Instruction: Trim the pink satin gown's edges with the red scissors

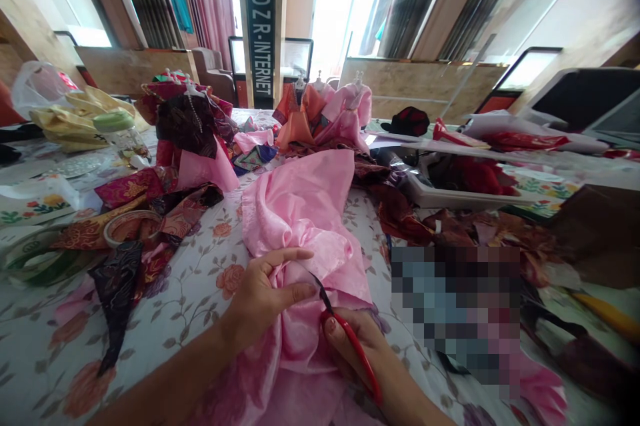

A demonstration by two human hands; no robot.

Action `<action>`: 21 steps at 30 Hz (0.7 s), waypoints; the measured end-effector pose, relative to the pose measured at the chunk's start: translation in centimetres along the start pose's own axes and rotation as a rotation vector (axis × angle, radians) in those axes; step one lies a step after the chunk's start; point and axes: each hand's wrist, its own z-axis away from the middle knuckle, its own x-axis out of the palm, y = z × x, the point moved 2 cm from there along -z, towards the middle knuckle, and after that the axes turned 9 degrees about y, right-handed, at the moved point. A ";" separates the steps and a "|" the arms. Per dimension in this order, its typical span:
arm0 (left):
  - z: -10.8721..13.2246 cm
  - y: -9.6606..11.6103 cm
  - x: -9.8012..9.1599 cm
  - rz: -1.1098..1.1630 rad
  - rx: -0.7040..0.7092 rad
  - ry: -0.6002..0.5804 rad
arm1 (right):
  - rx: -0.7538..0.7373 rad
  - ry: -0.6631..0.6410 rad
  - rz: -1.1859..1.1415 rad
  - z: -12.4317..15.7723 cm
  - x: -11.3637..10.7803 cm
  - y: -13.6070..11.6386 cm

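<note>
My left hand grips a gathered fold of pink satin fabric, which lies near me in the middle of the floral-covered tabletop. My right hand is closed on red-handled scissors, their dark blades touching the fabric.

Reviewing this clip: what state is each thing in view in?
Left hand, gripping the satin
Right hand, holding the scissors
Pink satin, bunched up
Scissors, blade tips against the satin
White tray, holding red fabric
Plastic bag, crumpled
</note>
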 end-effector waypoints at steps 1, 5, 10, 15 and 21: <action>0.0 -0.1 0.0 0.004 0.003 0.001 | -0.006 -0.003 -0.004 -0.1 0.0 0.0; 0.1 -0.5 0.1 0.012 0.024 0.008 | 0.013 0.014 -0.012 -0.1 0.0 0.2; -0.1 -0.8 0.1 0.014 0.047 0.009 | 0.045 0.035 -0.027 -0.2 0.1 0.8; -0.1 -0.8 0.1 0.019 0.050 0.010 | 0.048 0.046 -0.056 -0.5 0.2 1.5; -0.2 -0.7 0.0 0.029 0.049 0.007 | 0.082 0.057 -0.082 -0.5 0.1 1.6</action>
